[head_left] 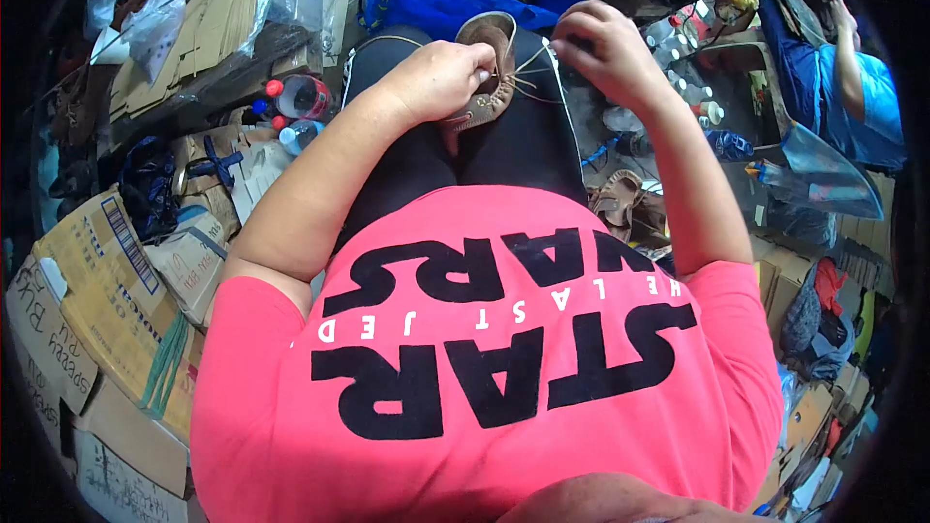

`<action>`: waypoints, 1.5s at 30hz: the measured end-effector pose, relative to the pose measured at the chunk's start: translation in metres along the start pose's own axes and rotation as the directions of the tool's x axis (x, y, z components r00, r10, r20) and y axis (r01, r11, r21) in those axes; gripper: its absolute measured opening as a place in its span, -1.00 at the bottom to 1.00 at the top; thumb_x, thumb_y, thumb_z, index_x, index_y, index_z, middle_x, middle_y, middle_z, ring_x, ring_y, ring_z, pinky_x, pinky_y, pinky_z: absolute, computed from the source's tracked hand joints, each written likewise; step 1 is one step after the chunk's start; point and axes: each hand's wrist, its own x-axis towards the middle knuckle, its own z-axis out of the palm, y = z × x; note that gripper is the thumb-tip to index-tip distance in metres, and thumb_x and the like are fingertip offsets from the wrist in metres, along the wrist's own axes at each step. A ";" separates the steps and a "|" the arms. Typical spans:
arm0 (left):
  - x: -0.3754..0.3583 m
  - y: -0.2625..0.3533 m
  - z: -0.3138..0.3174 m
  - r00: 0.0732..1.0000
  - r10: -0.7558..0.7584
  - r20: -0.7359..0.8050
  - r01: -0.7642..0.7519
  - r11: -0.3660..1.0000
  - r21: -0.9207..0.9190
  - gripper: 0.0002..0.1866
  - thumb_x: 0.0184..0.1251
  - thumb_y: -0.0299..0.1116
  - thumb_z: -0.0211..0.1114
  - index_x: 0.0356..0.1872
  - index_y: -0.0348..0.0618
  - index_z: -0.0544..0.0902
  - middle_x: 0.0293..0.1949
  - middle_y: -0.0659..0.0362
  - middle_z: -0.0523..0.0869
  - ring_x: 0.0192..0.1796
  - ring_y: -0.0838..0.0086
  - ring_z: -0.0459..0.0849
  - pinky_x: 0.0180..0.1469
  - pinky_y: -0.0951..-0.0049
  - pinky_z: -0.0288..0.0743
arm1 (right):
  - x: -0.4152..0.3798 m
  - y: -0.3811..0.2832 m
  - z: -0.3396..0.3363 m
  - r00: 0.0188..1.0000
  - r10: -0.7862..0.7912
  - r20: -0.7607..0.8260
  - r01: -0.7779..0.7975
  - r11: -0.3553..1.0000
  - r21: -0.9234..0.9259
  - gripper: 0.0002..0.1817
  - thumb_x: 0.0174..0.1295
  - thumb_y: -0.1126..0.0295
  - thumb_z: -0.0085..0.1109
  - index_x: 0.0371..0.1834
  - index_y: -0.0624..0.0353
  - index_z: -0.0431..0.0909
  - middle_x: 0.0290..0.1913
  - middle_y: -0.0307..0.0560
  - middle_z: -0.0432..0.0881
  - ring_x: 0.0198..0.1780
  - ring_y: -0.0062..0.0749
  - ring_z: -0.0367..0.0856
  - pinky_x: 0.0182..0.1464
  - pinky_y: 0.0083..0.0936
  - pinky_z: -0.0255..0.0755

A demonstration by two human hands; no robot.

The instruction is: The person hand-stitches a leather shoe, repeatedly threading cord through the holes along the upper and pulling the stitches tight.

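On my lap, over black trousers, a brown lace-up shoe (494, 107) lies with its opening toward the far side. My left hand (436, 80) is closed on the shoe's near upper, thumb and fingers pinched at its edge by the eyelets. Thin, pale laces (528, 73) fan out from the shoe toward the right. My right hand (608, 53) is raised just right of the shoe, its fingers curled in and pinching a lace end. The fingertips of both hands are partly hidden.
A blue bag (455, 5) stands beyond my knees. Cardboard boxes (107, 271) and plastic bottles (305, 97) crowd the left. More bottles (678, 48) and a brown shoe (620, 199) lie on the right. A person in a blue shirt (867, 102) is at the far right.
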 end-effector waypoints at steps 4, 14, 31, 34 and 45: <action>0.004 -0.005 0.003 0.997 0.064 -0.046 -0.064 0.998 -0.002 -0.87 0.28 -0.37 0.11 -0.23 -0.18 0.51 -0.31 -0.08 0.66 -0.19 -0.01 0.62 -0.18 0.13 0.48 | 0.002 -0.032 0.013 0.882 -0.217 0.419 0.358 0.886 -0.296 -0.86 0.16 0.19 0.14 -0.33 -0.03 0.55 -0.36 -0.22 0.61 -0.15 -0.27 0.58 -0.03 -0.29 0.29; -0.071 -0.057 -0.030 0.931 0.201 -0.304 -0.111 0.951 0.289 -0.90 0.16 -0.47 0.17 -0.29 -0.18 0.53 -0.42 0.01 0.62 -0.34 0.20 0.63 -0.26 0.29 0.47 | -0.030 0.026 0.004 0.936 -0.052 0.348 0.165 0.939 -0.303 -0.92 0.12 0.42 0.17 -0.32 -0.03 0.55 -0.42 -0.19 0.60 -0.27 -0.35 0.57 -0.05 -0.39 0.35; -0.090 -0.018 -0.058 0.954 0.193 -0.227 -0.141 0.963 0.228 -0.86 0.15 -0.46 0.29 -0.26 -0.21 0.64 -0.35 0.06 0.63 -0.25 0.24 0.62 -0.18 0.35 0.48 | -0.045 -0.007 0.006 0.914 0.031 0.405 -0.126 0.970 0.209 -0.75 0.26 0.29 0.15 -0.09 0.20 0.53 -0.30 -0.10 0.63 -0.25 -0.50 0.56 -0.17 -0.51 0.45; -0.171 -0.096 -0.155 0.782 -0.250 -0.571 0.480 0.826 0.295 -0.75 0.14 -0.34 0.24 -0.18 -0.18 0.69 -0.14 0.03 0.68 -0.07 0.23 0.64 0.02 0.37 0.47 | -0.117 0.079 -0.040 0.878 0.411 0.244 -0.427 0.904 0.011 -0.73 0.20 0.42 0.07 -0.03 0.09 0.57 -0.16 0.02 0.67 -0.15 -0.29 0.66 -0.13 -0.44 0.47; -0.134 -0.069 -0.097 0.778 -0.313 -0.544 0.248 0.950 -0.192 -0.57 0.12 -0.45 0.29 0.08 -0.11 0.59 0.08 0.06 0.60 0.12 0.28 0.56 0.16 0.35 0.41 | -0.158 0.116 -0.044 0.561 0.786 0.260 -0.823 0.562 0.075 -0.48 0.17 0.27 0.23 0.26 -0.27 0.45 -0.38 -0.18 0.60 -0.58 -0.49 0.43 -0.46 -0.49 0.40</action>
